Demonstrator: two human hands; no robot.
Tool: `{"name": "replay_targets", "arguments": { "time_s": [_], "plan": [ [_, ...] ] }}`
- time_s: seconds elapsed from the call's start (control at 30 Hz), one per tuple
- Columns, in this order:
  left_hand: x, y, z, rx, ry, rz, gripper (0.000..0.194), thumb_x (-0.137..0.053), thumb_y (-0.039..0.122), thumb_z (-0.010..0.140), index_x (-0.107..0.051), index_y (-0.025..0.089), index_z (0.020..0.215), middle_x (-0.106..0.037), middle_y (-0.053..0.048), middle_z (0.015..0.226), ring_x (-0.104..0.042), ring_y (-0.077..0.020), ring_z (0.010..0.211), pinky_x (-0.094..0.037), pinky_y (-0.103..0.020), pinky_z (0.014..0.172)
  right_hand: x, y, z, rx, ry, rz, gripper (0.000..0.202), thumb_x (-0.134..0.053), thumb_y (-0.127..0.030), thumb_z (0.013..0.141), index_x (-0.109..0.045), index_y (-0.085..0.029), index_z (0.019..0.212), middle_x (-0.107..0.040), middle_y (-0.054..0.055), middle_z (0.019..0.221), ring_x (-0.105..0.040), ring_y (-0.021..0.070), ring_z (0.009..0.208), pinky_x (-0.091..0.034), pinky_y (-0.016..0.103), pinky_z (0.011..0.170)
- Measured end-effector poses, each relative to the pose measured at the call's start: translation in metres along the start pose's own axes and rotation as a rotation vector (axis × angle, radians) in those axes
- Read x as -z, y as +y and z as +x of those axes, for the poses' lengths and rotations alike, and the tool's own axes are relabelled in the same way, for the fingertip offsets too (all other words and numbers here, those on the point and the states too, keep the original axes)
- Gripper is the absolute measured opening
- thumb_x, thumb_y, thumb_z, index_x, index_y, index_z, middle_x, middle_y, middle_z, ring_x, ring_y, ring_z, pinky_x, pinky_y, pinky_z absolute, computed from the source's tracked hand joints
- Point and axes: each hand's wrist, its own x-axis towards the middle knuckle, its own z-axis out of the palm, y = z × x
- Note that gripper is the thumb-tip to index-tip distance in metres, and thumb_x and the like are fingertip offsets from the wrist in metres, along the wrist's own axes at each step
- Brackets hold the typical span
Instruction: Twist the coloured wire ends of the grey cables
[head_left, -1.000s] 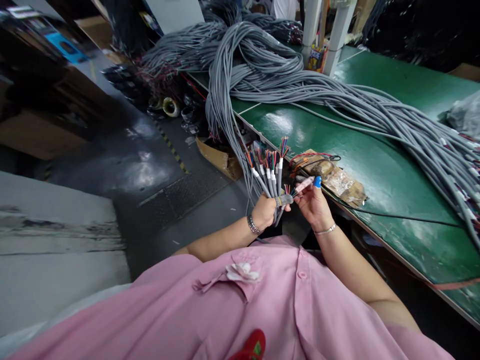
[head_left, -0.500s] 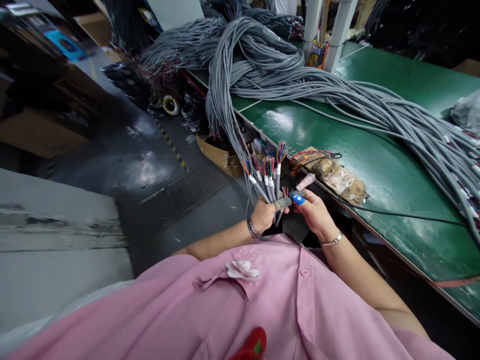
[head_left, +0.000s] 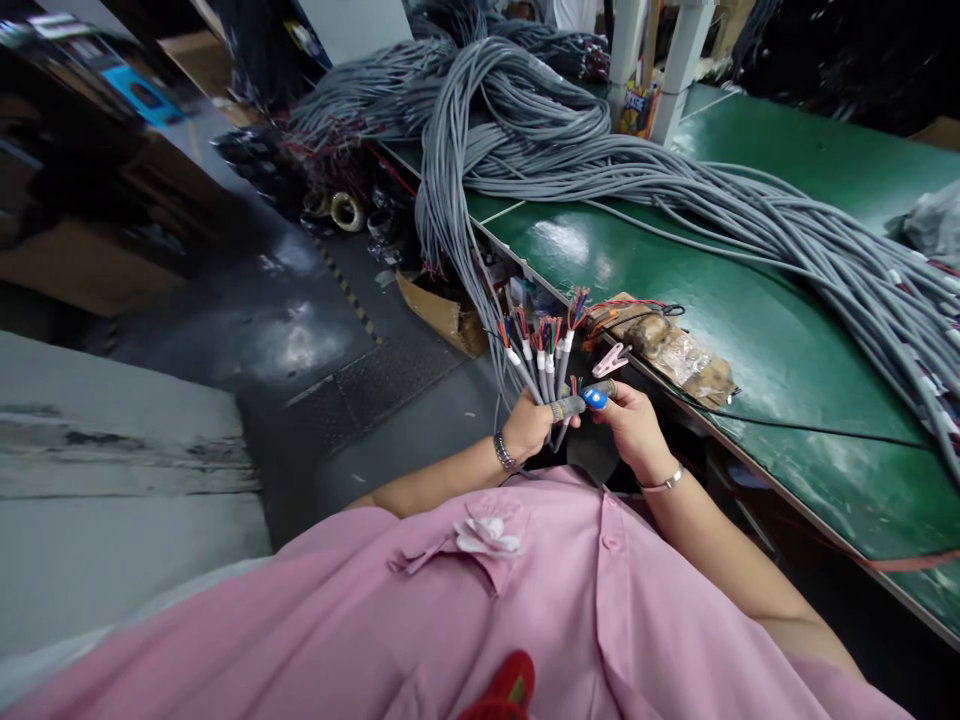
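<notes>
Grey-sheathed cable ends [head_left: 541, 372] stand fanned in your left hand [head_left: 527, 428], just off the near edge of the green bench [head_left: 817, 360]. That hand is closed round them, its thumb in a ribbed grey cover [head_left: 568, 408] lying across the front. Your right hand [head_left: 634, 428], also off the bench's near edge, has thumb and forefinger pressed together beside a shorter cable end [head_left: 575, 385]; whether a wire is pinched between them, you cannot tell from here. Its thumb wears a blue cover [head_left: 595, 399].

As for progress, the taller ends in your grip look finished at the tips: coloured wires splay out above white bands [head_left: 541, 358]. The shorter end shows bare coloured wires too, but no white band is plain on it, so it seems the one being worked on. Plenty of cable lies outside your grip, and how much of it has been prepared is too unclear to judge.

Beside the bench's near edge, past your right fingertips, is a pink clip [head_left: 610, 360]. On the bench, by that same edge, lies a taped cardboard piece [head_left: 675, 355]. A thick run of grey cables [head_left: 645, 180] stretches across the bench, with part of it hanging over the side above an open carton [head_left: 439, 312].
</notes>
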Motion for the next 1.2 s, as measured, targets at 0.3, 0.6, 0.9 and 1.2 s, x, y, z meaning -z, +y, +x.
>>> {"name": "replay_targets", "arguments": {
  "time_s": [0.3, 0.6, 0.9, 1.2],
  "plan": [
    [0.001, 0.004, 0.004, -0.021, 0.086, -0.081, 0.027, -0.077, 0.034, 0.063, -0.061, 0.014, 0.058, -0.059, -0.001, 0.051, -0.056, -0.011, 0.048, -0.046, -0.025, 0.054, 0.011, 0.013, 0.002, -0.015, -0.038, 0.166, 0.024, -0.078, -0.039, 0.068, -0.067, -0.019, 0.077, -0.058, -0.003, 0.067, -0.048, 0.0081, 0.057, -0.044, 0.022, 0.057],
    [-0.008, 0.008, 0.014, -0.019, 0.064, -0.093, 0.025, -0.075, 0.033, 0.065, -0.062, 0.013, 0.058, -0.06, -0.002, 0.052, -0.053, -0.0099, 0.046, -0.044, -0.024, 0.051, 0.016, 0.013, 0.037, -0.037, 0.07, 0.262, 0.047, -0.059, -0.067, 0.074, -0.065, -0.021, 0.082, -0.065, 0.001, 0.074, -0.051, 0.0098, 0.055, -0.047, 0.024, 0.055],
    [-0.011, -0.001, 0.017, -0.045, 0.054, -0.083, 0.023, -0.074, 0.031, 0.068, -0.063, 0.013, 0.059, -0.06, -0.002, 0.052, -0.054, -0.0101, 0.048, -0.045, -0.024, 0.052, 0.003, 0.014, 0.041, 0.062, 0.128, 0.31, 0.05, -0.054, -0.07, 0.076, -0.063, -0.021, 0.076, -0.063, 0.001, 0.072, -0.054, 0.0131, 0.06, -0.045, 0.027, 0.057],
    [-0.015, 0.0, 0.016, 0.01, 0.073, -0.05, 0.023, -0.077, 0.031, 0.063, -0.062, 0.013, 0.06, -0.059, -0.001, 0.051, -0.054, -0.0099, 0.046, -0.046, -0.024, 0.052, -0.004, 0.01, 0.045, -0.005, 0.167, 0.486, 0.047, -0.063, -0.068, 0.07, -0.059, -0.021, 0.076, -0.061, 0.0, 0.069, -0.053, 0.0134, 0.059, -0.046, 0.027, 0.057]
  ]
}}
